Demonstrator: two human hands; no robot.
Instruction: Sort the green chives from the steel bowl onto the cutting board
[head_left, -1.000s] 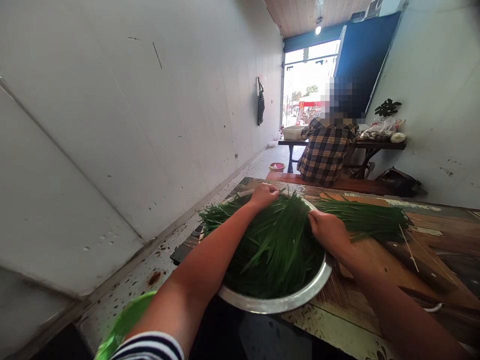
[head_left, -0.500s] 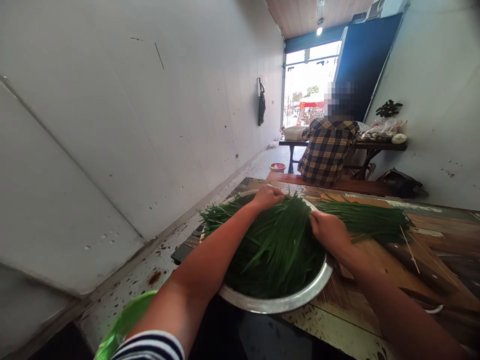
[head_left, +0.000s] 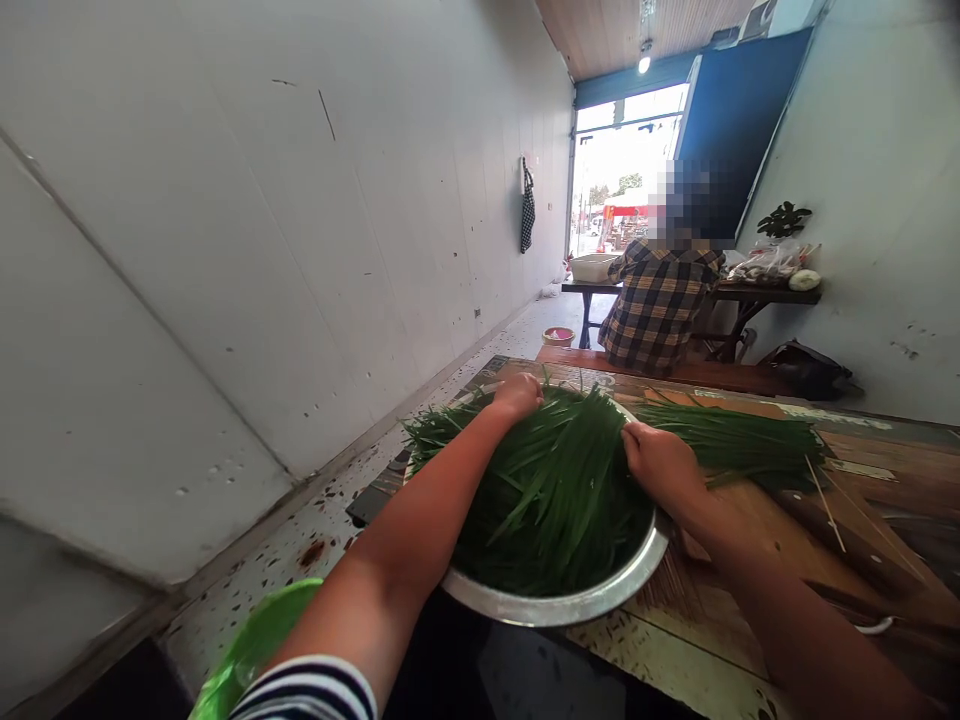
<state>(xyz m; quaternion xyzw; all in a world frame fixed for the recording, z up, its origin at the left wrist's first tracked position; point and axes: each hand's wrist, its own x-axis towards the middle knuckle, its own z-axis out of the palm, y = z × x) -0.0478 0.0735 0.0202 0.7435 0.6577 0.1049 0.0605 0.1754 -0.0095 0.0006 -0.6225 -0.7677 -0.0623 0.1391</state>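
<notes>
Partly hidden: both hands at the bowl

Long green leaves (head_left: 574, 490) heap inside the metal bowl (head_left: 551, 608) on the table (head_left: 712, 640). Left hand (head_left: 519, 397) looks curled over the far side; fingertips hidden from me, grip cannot be told. Right hand (head_left: 660, 462) bends its fingers at the right rim; whether they clasp anything, I cannot tell. Left forearm (head_left: 420, 530) covers some leaves. Co-worker's hands lie out of sight beyond the plaid shirt (head_left: 660, 305).

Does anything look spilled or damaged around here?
A dark reddish-brown stain stands out against the pale speckled floor, left of the metal bowl of green leaves; its cause is unclear. Small pits also mar the otherwise smooth left wall.
</notes>
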